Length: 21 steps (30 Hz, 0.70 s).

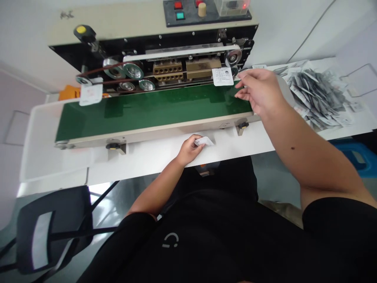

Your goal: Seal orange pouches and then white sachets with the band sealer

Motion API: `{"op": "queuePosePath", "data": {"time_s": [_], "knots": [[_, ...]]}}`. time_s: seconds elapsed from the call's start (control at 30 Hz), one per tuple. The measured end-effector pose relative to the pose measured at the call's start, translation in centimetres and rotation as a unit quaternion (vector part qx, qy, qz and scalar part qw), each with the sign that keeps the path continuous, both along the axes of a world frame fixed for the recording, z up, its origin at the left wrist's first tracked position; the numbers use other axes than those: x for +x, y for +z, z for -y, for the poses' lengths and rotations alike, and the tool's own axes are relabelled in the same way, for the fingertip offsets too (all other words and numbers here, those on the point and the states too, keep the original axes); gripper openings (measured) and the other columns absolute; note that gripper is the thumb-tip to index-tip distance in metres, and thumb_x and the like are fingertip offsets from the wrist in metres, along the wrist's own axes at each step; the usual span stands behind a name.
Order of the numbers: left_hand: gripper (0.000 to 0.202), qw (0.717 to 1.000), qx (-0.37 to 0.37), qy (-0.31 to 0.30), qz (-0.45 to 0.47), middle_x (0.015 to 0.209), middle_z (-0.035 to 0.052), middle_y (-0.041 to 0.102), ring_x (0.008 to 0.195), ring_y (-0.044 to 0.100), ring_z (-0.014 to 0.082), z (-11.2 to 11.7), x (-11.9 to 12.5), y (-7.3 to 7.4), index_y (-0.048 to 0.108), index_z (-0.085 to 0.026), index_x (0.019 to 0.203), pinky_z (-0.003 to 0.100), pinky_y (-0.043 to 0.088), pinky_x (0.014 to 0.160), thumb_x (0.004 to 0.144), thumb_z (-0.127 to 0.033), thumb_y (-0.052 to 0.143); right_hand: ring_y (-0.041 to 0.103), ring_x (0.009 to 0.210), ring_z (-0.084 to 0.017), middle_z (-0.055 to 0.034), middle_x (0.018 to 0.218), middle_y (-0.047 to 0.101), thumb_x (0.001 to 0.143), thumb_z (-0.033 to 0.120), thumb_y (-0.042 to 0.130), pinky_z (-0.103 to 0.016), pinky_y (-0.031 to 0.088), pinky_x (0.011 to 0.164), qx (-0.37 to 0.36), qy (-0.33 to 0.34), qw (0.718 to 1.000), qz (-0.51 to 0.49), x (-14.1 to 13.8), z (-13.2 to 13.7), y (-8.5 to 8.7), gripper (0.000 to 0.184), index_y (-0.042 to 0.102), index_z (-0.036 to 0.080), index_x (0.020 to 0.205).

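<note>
My left hand (189, 151) rests at the front of the white table, thumb and fingers closed on a small white packet (206, 141). Up at the right end of a band sealing machine (118, 29), my right hand (259, 88) has its fingers bent and apart, with nothing visible between them. Just left of those fingertips, a white printed packet (223, 77) hangs at the machine's rollers, over the green conveyor belt (153, 110). Another white packet (91, 94) sits at the belt's left end, its top edge by the rollers.
Right of the machine lies a heap of grey and white packets (318, 92). A translucent bin (38, 137) stands under the conveyor's left end. The control panel (191, 13) is on top. Below are a black chair (55, 228) and a blue plastic item (353, 157).
</note>
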<state>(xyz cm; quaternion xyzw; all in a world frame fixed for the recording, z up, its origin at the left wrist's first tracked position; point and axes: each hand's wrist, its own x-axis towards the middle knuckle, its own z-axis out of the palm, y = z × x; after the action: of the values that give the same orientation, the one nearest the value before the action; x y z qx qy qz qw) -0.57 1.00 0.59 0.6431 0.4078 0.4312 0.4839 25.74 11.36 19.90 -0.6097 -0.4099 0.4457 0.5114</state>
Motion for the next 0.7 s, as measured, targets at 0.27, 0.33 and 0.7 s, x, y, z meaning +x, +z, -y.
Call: {"op": "queuePosePath", "data": {"time_s": [0.27,0.33,0.7], "knots": [[0.033,0.999,0.028,0.006,-0.030,0.094,0.0051,0.068,0.081,0.062,0.0173,0.2,0.0,0.9,0.065,-0.020,0.108,0.028,0.049,0.072,0.093,-0.048,0.072,0.064,0.074,-0.013,-0.0051,0.094,0.070,0.095,0.043,0.069,-0.025,0.053,0.061,0.138,0.110,0.966,0.188,-2.5,13.2,-11.1,0.027,0.073,0.020,0.108],[0.035,0.999,0.020,0.002,-0.034,0.095,0.0049,0.070,0.079,0.063,0.0164,0.4,-0.1,0.8,0.066,-0.019,0.110,0.027,0.050,0.071,0.091,-0.048,0.074,0.065,0.078,-0.014,-0.0069,0.106,0.071,0.092,0.040,0.071,-0.026,0.054,0.064,0.110,0.159,0.957,0.215,-3.3,14.7,-14.1,0.031,0.073,0.020,0.116],[0.044,1.000,-0.020,0.007,0.000,0.092,0.0032,0.070,0.073,0.064,0.0157,0.2,0.2,-0.3,0.064,-0.020,0.112,0.027,0.051,0.066,0.087,-0.053,0.078,0.062,0.066,-0.013,-0.0041,0.078,0.070,0.091,0.044,0.069,-0.025,0.052,0.065,-0.027,0.158,0.987,0.021,-2.5,15.3,-18.1,0.028,0.072,0.016,0.091]]}}
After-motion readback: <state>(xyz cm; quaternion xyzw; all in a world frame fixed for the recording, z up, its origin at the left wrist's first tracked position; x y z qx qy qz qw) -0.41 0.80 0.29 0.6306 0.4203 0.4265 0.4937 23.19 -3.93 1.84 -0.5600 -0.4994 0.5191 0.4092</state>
